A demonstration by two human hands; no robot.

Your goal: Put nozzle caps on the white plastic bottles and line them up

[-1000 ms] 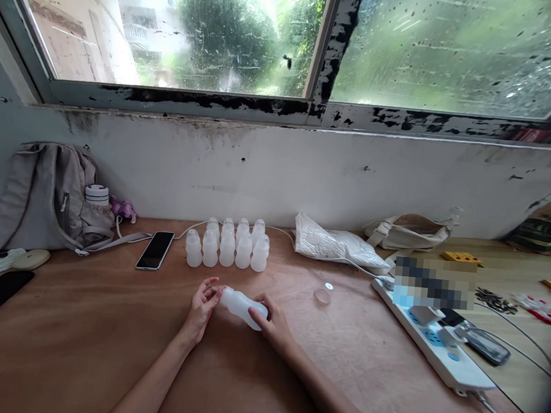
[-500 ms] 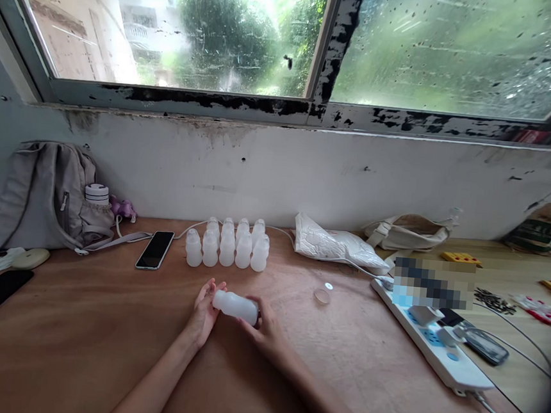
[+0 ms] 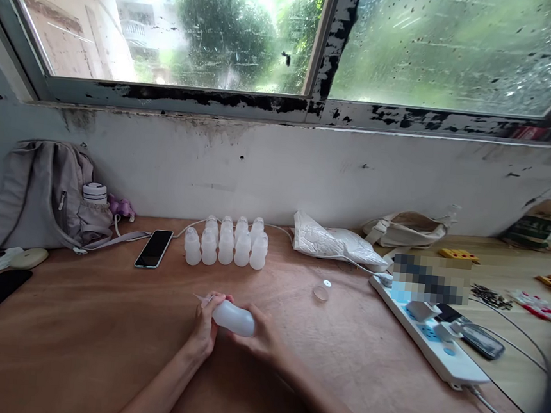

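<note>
A small white plastic bottle (image 3: 234, 318) lies sideways between both my hands, just above the wooden table (image 3: 100, 332). My right hand (image 3: 264, 337) grips its body from below and behind. My left hand (image 3: 206, 326) is closed around its neck end, with a thin clear strip sticking out past the fingers. Behind them, near the wall, several matching white bottles (image 3: 226, 247) stand upright in two rows.
A phone (image 3: 155, 248) and a grey backpack (image 3: 35, 195) are at the left. A white plastic bag (image 3: 334, 244), a small clear cap (image 3: 320, 293), a power strip (image 3: 430, 339) with cables and a cloth pouch (image 3: 406, 229) are at the right.
My left hand went from open beside the bottle's neck to closed around it. The bottle dropped slightly and tilted toward me.
</note>
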